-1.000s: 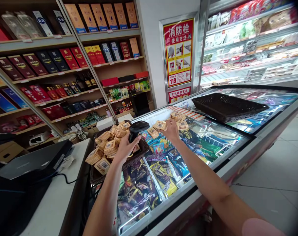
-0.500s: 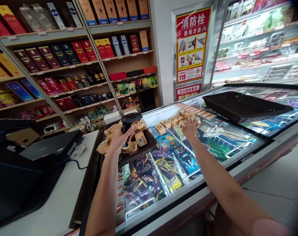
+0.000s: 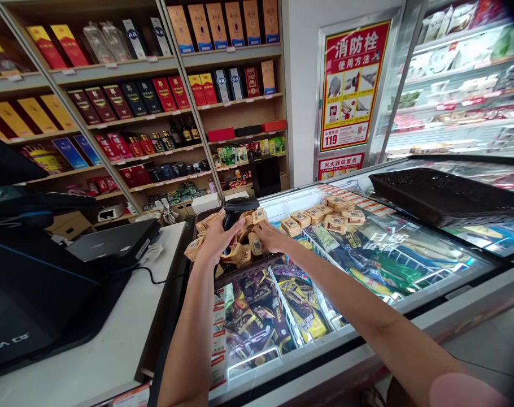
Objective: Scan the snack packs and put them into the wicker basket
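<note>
My left hand (image 3: pixel 218 240) is wrapped around the grip of a black handheld barcode scanner (image 3: pixel 239 207), held over a dark wicker basket (image 3: pixel 240 273). Inside the basket lie several small tan packets (image 3: pixel 244 255) with barcode labels. My right hand (image 3: pixel 270 236) reaches into the basket's right side, its bent fingers closed over a tan packet (image 3: pixel 256 244); part of the grip is hidden. On the freezer's glass lid, more tan packets (image 3: pixel 316 215) of the same kind lie in a row, with some (image 3: pixel 335 224) in front at the right end.
Beneath the glass, the chest freezer (image 3: pixel 257 390) holds bagged ice creams in wire dividers. An empty black woven tray (image 3: pixel 447 195) rests on the lid at right. At left is a counter (image 3: pixel 113 333) with a black checkout machine (image 3: pixel 32 288). Shelves of boxed bottles (image 3: pixel 134 99) stand behind.
My right hand has moved left from the packets on the freezer lid into the basket. My left hand keeps the scanner over the basket. The view has turned slightly left.
</note>
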### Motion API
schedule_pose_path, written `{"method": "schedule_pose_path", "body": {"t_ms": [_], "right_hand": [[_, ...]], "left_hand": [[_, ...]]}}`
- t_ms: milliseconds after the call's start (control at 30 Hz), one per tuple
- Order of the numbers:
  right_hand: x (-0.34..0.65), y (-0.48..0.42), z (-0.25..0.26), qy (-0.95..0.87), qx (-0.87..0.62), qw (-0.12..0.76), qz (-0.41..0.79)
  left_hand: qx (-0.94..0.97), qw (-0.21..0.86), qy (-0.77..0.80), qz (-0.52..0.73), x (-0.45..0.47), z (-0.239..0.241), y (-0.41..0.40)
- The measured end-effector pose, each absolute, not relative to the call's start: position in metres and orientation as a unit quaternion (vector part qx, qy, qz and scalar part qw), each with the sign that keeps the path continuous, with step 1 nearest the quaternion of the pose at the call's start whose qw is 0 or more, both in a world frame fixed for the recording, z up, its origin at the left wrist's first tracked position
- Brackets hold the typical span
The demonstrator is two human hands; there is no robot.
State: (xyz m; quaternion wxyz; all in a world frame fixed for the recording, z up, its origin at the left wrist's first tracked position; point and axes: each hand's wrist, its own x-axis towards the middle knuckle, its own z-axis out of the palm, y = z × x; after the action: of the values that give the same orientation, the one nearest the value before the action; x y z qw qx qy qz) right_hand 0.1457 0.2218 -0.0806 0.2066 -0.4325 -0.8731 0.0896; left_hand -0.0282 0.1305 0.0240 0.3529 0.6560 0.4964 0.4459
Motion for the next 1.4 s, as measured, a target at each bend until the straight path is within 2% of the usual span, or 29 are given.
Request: {"method": "schedule_pose_path", "body": {"t_ms": [133,300,433,500,700,833,1033,1400], "right_hand": [[0.155,0.216,-0.087,-0.858,-0.406,0.278,0.147],[0.182,0.209,-0.086,-0.78,-0.4,0.416,0.242],[0.22,0.203,-0.095,-0.514,-0.364,0.619,0.469],[0.24,0.2,-0.103,-0.417,-0.36,0.662,0.508],[0.273,0.196,-0.12,-0.472,-0.461,0.606,0.444],[0.279,0.197,-0.119,-0.536,-0.456,0.592,0.392],[0.284,0.193,-0.111,-0.557,-0.395,0.578,0.447],[0.282,0.191,-0.111,-0.553,-0.393,0.578,0.453]], "left_hand": [[0.662,0.351,0.499,0.436,-0.026,0.022,0.13],[0.676,0.339,0.499,0.424,-0.025,0.016,0.134],[0.68,0.341,0.497,0.418,-0.023,0.015,0.135],[0.685,0.345,0.491,0.414,-0.02,0.015,0.135],[0.687,0.365,0.508,0.371,-0.006,0.014,0.133],[0.695,0.412,0.484,0.336,0.005,0.012,0.128],[0.699,0.442,0.477,0.298,0.012,0.013,0.123],[0.718,0.429,0.473,0.279,0.011,0.008,0.125]]}}
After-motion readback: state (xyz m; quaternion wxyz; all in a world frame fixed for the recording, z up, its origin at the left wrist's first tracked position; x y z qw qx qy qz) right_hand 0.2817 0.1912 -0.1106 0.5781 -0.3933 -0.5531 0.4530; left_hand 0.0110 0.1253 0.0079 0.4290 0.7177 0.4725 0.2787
